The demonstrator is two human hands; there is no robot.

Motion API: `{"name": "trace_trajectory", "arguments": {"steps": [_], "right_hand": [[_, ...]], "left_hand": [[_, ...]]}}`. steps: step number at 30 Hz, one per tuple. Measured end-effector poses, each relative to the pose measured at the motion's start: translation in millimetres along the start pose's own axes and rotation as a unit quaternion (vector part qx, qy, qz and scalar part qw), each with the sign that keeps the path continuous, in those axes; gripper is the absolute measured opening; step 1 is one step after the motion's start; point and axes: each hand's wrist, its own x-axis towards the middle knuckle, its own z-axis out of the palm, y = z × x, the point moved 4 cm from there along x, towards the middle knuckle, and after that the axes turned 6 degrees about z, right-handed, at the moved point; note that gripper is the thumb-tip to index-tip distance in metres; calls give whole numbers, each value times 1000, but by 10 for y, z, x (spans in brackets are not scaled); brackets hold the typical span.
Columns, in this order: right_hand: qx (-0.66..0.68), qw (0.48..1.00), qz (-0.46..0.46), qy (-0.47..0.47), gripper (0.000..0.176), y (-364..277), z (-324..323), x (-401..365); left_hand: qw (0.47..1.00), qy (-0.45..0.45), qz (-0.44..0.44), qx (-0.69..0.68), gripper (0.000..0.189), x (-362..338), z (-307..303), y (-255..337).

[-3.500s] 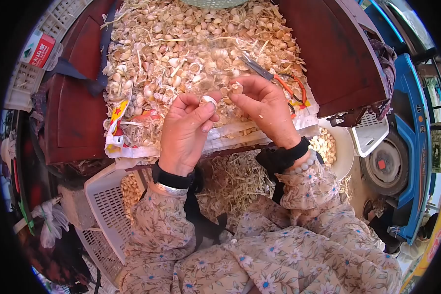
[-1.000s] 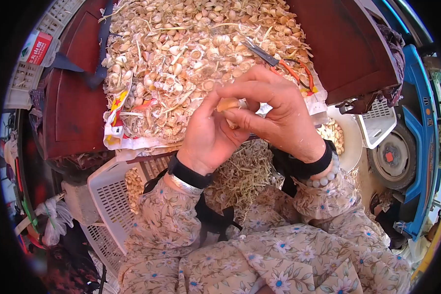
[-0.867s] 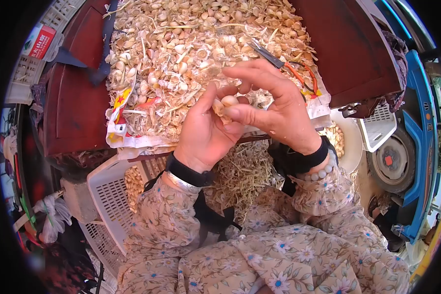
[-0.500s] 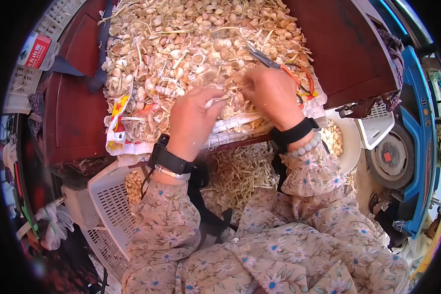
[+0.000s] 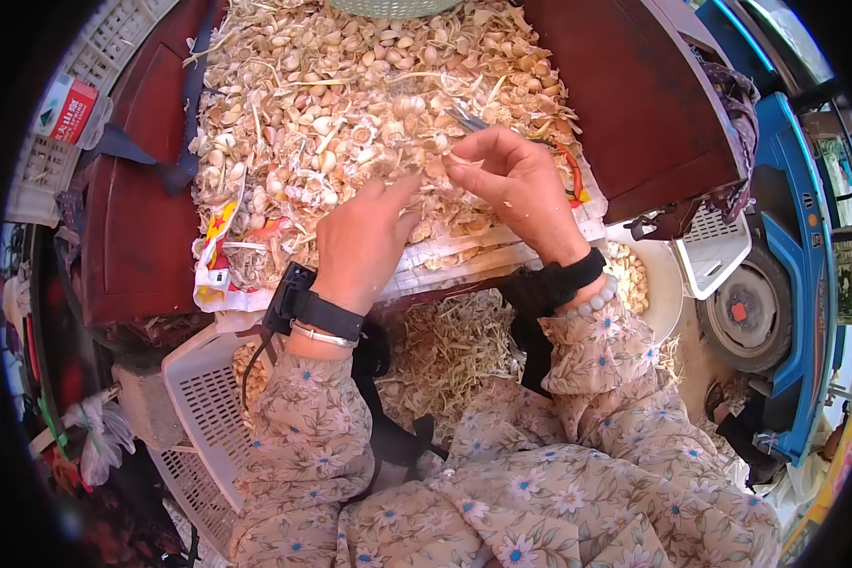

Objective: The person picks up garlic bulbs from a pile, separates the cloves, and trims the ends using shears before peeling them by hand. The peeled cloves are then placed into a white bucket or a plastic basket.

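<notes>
A big pile of garlic cloves and dry skins [image 5: 350, 104] lies on a printed sack [image 5: 220, 248] spread over a dark red table [image 5: 142, 208]. My left hand [image 5: 360, 241] rests palm down at the pile's near edge, fingers stretched onto the skins; whether anything is under them is hidden. My right hand [image 5: 516, 185] hovers just right of it, thumb and fingers pinched on a small garlic piece [image 5: 452, 156]. Scissors [image 5: 466, 119] with orange handles lie partly behind my right hand.
A white plastic crate [image 5: 204, 383] holding cloves stands under the table at the left. A white bowl [image 5: 667, 284] with peeled cloves sits at the right, beside a blue vehicle's wheel [image 5: 740, 314]. Skins litter the ground [image 5: 445, 346]. A red box [image 5: 66, 102] is at the far left.
My hands came apart after working a clove together near my body and went out to the pile. My left hand now lies flat on it; my right lifted with a small piece.
</notes>
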Motion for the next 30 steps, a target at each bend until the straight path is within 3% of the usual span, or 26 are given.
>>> {"name": "trace_trajectory", "arguments": {"steps": [6, 9, 11, 12, 14, 19, 22, 23, 24, 27, 30], "right_hand": [[159, 985, 34, -64, 19, -77, 45, -89], [204, 972, 48, -103, 16, -116, 80, -127], [194, 972, 57, -122, 17, -68, 41, -145], [255, 956, 58, -130, 18, -69, 42, -152], [374, 915, 58, -140, 21, -99, 40, -163], [467, 854, 91, -209, 23, -37, 114, -182], [520, 834, 132, -130, 22, 34, 102, -159], [505, 844, 159, -89, 19, 51, 100, -150], [428, 886, 150, -98, 18, 71, 102, -143], [129, 979, 140, -77, 16, 89, 131, -154], [-180, 981, -25, -62, 18, 135, 278, -148]], "left_hand": [[989, 67, -30, -128, 27, -17, -36, 28], [991, 66, -30, -113, 24, -2, -82, 18], [998, -20, -33, -40, 22, -16, -7, -43], [997, -64, -35, -3, 21, -21, 44, -74], [997, -66, -25, 17, 19, 2, 82, -96], [995, -88, -6, 47, 14, 46, 61, -54], [996, -86, -5, 38, 13, 50, 71, -63], [996, -82, -2, 35, 13, 46, 70, -65], [996, -80, 0, 32, 13, 40, 70, -66], [995, -95, -8, 32, 13, 42, 66, -65], [989, -133, -11, 67, 23, 63, 57, -41]]}}
